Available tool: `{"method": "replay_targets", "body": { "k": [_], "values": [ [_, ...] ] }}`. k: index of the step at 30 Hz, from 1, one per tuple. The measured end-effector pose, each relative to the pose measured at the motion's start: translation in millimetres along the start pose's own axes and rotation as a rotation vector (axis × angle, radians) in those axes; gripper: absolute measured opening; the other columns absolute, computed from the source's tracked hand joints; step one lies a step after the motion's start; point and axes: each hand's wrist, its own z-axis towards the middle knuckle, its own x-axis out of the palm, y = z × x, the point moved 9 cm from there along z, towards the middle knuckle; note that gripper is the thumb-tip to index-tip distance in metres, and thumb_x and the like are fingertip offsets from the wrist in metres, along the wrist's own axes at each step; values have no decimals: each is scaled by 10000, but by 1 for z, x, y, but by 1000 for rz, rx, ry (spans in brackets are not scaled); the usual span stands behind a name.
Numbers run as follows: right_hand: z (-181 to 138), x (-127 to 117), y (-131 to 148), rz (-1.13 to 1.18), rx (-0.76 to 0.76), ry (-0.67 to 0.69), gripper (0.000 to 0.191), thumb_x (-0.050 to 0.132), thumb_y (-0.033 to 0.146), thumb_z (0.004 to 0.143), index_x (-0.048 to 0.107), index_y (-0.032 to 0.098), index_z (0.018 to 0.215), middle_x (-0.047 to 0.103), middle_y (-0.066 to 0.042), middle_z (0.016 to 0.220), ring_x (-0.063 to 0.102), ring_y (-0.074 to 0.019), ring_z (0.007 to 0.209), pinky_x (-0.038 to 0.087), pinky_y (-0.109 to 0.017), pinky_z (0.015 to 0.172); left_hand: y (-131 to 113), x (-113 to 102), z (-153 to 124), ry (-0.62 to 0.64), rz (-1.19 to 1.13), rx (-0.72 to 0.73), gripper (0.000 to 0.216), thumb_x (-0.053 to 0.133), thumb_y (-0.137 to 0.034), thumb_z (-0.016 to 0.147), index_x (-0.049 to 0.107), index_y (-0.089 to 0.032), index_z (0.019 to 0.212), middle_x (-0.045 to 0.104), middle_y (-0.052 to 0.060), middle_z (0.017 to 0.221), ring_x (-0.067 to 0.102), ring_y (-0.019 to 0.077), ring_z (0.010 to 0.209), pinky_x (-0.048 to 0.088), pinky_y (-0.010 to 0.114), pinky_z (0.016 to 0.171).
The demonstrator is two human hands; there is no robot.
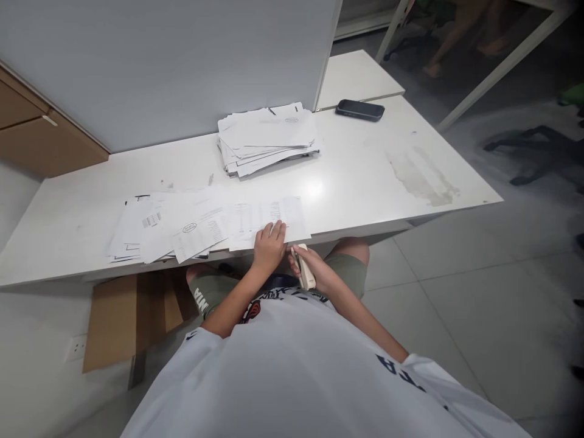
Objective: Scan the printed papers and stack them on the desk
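Text on the papers is too small to read: an oval stamp [189, 228] on one sheet, another on the top of the stack [267, 137] at upper centre, both illegible. Print on the shirt [283, 365] and the shorts [207, 295] is cut off, only partial letters, can't make out a word. Left hand [269, 243], centre frame: palm down, fingers fairly straight and close together, lying flat on the near edge of a printed sheet [269, 216] at the front lip of the table [365, 170]. Not gripping it. Right hand [314, 275], just right of the left and below the table edge: curled around a cream stapler [303, 266], held over the lap and clear of the table. The sheet is the right end of a loose spread of papers [168, 228] running to centre left. Phone [360, 109] lies face up at upper right, well apart from both hands. Cardboard [114, 319] is under the table, lower left.
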Motion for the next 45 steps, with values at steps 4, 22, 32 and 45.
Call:
{"method": "replay_targets", "body": {
  "k": [4,22,32,45],
  "values": [
    [2,10,-3,155,17,20,287,695,458,729,606,200,818,611,14,665,486,-98,477,382,-215,426,4,-11,-9,-28,37,-1,548,477,-254,921,415,-143,1454,430,141,1500,388,346,1376,361,478,1037],
    [10,16,-7,43,-104,-62,375,681,568,711,629,199,753,614,-5,559,473,-113,433,350,-232,400,17,-3,-25,-81,-8,155,480,459,-144,925,501,-230,1395,508,109,1442,457,258,1356,389,428,1077],
    [22,15,-17,87,-98,-139,394,704,559,683,612,178,720,608,-11,530,474,-108,402,333,-228,379,20,-6,-27,-192,-12,218,449,465,-131,918,537,-184,1358,540,123,1408,460,251,1356,406,401,1085],
    [27,10,-13,-33,-187,-174,456,657,638,694,622,191,614,602,-31,494,468,-128,407,350,-254,406,22,-5,-29,-209,-59,217,398,438,-170,940,584,-190,1310,601,105,1339,515,210,1307,449,346,1054]
  ]
}}
